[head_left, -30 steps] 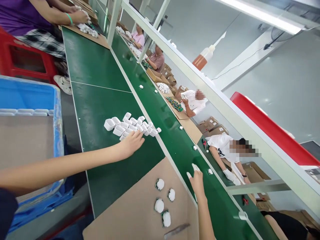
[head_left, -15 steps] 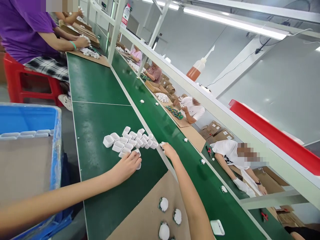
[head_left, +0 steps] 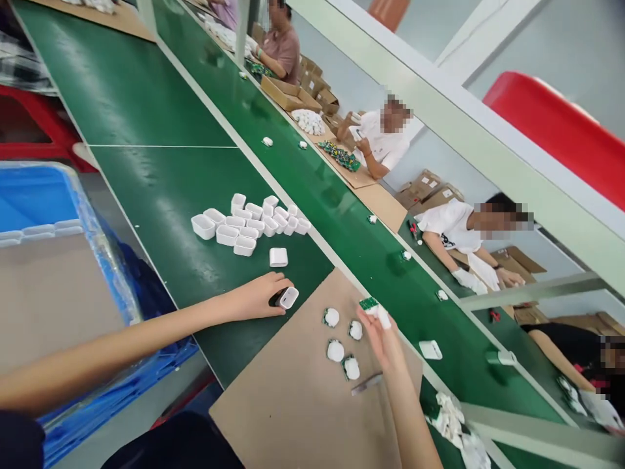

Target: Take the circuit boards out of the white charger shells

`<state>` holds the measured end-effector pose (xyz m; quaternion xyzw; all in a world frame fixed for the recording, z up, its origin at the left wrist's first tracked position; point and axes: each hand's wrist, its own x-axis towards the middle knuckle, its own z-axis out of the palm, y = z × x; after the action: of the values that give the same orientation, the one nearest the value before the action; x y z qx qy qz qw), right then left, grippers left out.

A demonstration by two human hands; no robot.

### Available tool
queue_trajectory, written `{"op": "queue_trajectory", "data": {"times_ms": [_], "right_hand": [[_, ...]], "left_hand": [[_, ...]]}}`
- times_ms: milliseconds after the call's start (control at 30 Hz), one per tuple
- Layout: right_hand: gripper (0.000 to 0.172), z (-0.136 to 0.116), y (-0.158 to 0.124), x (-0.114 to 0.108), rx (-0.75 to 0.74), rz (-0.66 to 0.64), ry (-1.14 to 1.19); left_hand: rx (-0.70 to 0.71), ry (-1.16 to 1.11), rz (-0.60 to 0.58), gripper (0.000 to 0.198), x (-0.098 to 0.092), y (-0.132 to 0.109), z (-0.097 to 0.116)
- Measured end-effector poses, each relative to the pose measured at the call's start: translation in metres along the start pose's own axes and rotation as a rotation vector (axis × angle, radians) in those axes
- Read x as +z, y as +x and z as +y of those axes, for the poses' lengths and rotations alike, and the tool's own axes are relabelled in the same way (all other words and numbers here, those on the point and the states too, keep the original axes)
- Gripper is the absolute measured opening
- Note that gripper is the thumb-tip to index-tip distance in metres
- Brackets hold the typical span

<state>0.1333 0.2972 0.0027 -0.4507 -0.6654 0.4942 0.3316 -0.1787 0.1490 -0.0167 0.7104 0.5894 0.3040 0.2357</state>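
Note:
My left hand (head_left: 261,297) is closed around a small white plastic casing (head_left: 290,298), its end turned toward me, just left of the cardboard sheet. My right hand (head_left: 383,335), over the sheet's right side, pinches a small green circuit board (head_left: 368,304). White shows at those fingers; I cannot tell whether it is part of the board or finger covers. Below lie several round white pieces (head_left: 335,350) on green boards, with a thin metal strip (head_left: 366,384) beside them. Farther off, open white casings (head_left: 228,235) stand in a cluster, and one casing (head_left: 278,257) lies apart.
A cardboard sheet (head_left: 293,397) covers the near bench. Alongside runs a green conveyor belt (head_left: 336,195) carrying small boards and a white casing (head_left: 430,350). To the left is a blue crate (head_left: 92,241). Co-workers sit across the belt, under a slanting white frame beam (head_left: 415,98).
My view has tilted down. My left hand has moved from the casing cluster toward the cardboard with one casing. My right hand has come back from the belt's edge with a board.

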Motion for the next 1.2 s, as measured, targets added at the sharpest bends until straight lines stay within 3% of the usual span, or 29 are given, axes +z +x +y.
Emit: {"op": "queue_trajectory", "data": {"times_ms": [100,200,300,400,533,667,767,833,933,1033,1200], "right_hand": [[0.054,0.005,-0.07,-0.013,0.108,0.074,0.199],[0.049,0.005,-0.116,-0.017,0.145,0.176,0.35],[0.053,0.002,-0.14,-0.02,0.137,0.268,0.477],[0.056,0.0,-0.149,-0.021,0.115,0.311,0.584],[0.053,-0.004,-0.147,-0.017,0.108,0.325,0.706],[0.048,-0.003,-0.143,-0.012,0.157,0.245,0.797],[0.044,0.003,-0.144,-0.01,0.187,0.235,0.812],[0.044,0.008,-0.147,-0.009,0.185,0.25,0.786],[0.044,0.01,-0.156,-0.006,0.109,0.278,0.704],[0.043,0.003,-0.168,-0.002,-0.094,0.316,0.545],[0.057,-0.018,-0.187,0.0,-0.481,0.275,0.078]], "left_hand": [[0.124,-0.039,0.009,0.03,0.004,0.014,0.029],[0.338,-0.104,0.005,0.028,0.017,0.034,0.068],[0.472,-0.201,0.011,0.025,0.038,0.051,0.103],[0.406,-0.265,-0.025,0.027,0.061,0.058,0.123],[0.274,-0.335,-0.094,0.019,0.085,0.054,0.13],[0.044,-0.583,-0.224,0.034,0.098,0.046,0.131],[-0.029,-0.551,-0.218,0.031,0.103,0.038,0.128],[0.027,-0.497,-0.175,0.031,0.103,0.033,0.124],[0.264,-0.428,-0.174,0.05,0.102,0.029,0.119],[0.468,-0.309,-0.214,0.067,0.104,0.028,0.117],[0.561,-0.337,-0.179,0.055,0.111,0.026,0.117]]}}
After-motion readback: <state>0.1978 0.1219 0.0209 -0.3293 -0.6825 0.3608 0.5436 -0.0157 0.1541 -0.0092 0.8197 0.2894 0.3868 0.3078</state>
